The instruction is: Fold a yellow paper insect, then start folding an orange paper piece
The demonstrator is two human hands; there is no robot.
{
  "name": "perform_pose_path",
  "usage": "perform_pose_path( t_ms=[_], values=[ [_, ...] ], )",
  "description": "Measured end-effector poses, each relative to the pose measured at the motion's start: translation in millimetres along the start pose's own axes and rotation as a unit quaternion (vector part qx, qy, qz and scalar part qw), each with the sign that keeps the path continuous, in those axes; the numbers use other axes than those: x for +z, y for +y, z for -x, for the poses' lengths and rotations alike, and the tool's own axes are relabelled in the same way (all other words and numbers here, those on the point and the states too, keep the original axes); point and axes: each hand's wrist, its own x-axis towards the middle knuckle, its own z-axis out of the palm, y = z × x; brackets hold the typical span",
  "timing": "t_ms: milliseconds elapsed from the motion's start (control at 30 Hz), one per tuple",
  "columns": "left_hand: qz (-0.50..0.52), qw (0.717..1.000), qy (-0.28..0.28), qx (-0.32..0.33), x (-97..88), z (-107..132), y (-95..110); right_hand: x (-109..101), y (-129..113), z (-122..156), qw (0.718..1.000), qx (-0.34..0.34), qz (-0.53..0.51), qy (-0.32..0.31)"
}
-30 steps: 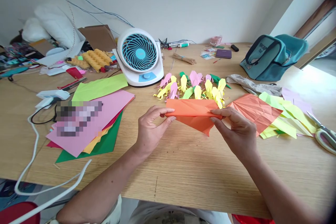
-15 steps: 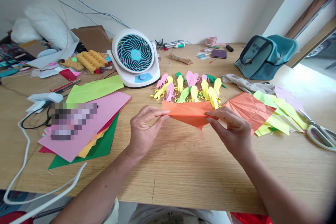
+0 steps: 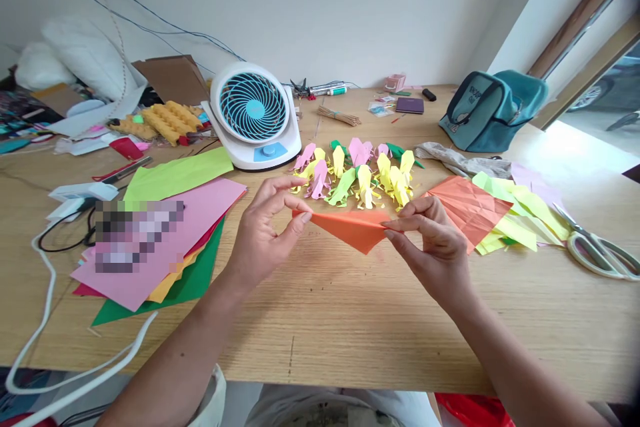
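Observation:
A folded sheet of orange paper (image 3: 353,230) is stretched between my two hands, its lower edge tapering to a point. My left hand (image 3: 270,220) pinches its left corner between thumb and fingers. On the other side, my right hand (image 3: 430,240) grips the right end the same way. Just beyond the sheet lie several folded paper shapes (image 3: 365,183) in yellow, pink and green. To the right of my right hand rests a creased orange paper (image 3: 470,210), partly over yellow-green paper pieces (image 3: 525,217).
Scissors (image 3: 600,250) lie at the right edge. A stack of coloured paper (image 3: 200,220) is on the left, near a white cable (image 3: 47,300). Farther back stand a white fan (image 3: 257,113) and a teal bag (image 3: 493,110), with a bundle of thin sticks (image 3: 339,115) between them.
The orange paper has gone from a wide band with a point below to a narrower triangular shape. My left hand has shifted slightly left and its fingers have lifted; the view has turned a little.

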Motion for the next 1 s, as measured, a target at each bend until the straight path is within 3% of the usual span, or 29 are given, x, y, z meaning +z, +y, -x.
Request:
perform_pose_path(
  t_ms=[100, 267, 367, 500, 600, 700, 833, 867, 1000],
  values=[
    [0.099, 0.992, -0.043, -0.07, -6.9, -6.5, 15.0, -4.1, -19.0, 7.9, 0.999, 0.035, -0.026, -0.03],
    [0.124, 0.973, -0.107, -0.163, -17.1, -21.7, 31.0, -4.6, -51.2, 42.2, 0.98, 0.149, -0.1, -0.089],
    [0.098, 0.949, -0.216, -0.207, -8.8, -25.9, 19.3, 2.7, -58.2, 69.8, 0.981, 0.154, -0.06, -0.098],
    [0.078, 0.904, -0.356, -0.225, 25.0, -15.7, -19.6, 13.0, -52.8, 101.7, 0.973, 0.107, 0.095, -0.18],
    [0.048, 0.897, -0.384, -0.211, 55.2, -3.2, -46.2, 17.0, -45.7, 115.3, 0.952, 0.102, 0.182, -0.223],
    [-0.006, 0.912, -0.369, -0.178, 76.7, 6.8, -55.5, 18.7, -41.1, 119.8, 0.935, 0.107, 0.229, -0.248],
    [-0.115, 0.953, -0.276, -0.059, 82.8, 23.1, -36.0, 19.8, -38.4, 119.5, 0.929, 0.101, 0.249, -0.253],
    [-0.154, 0.952, -0.265, -0.025, 81.1, 29.4, -27.7, 20.1, -38.0, 119.1, 0.93, 0.097, 0.251, -0.252],
    [-0.21, 0.926, -0.311, 0.037, 73.2, 61.4, -2.3, 20.3, -37.0, 117.1, 0.929, 0.092, 0.254, -0.252]
  ],
)
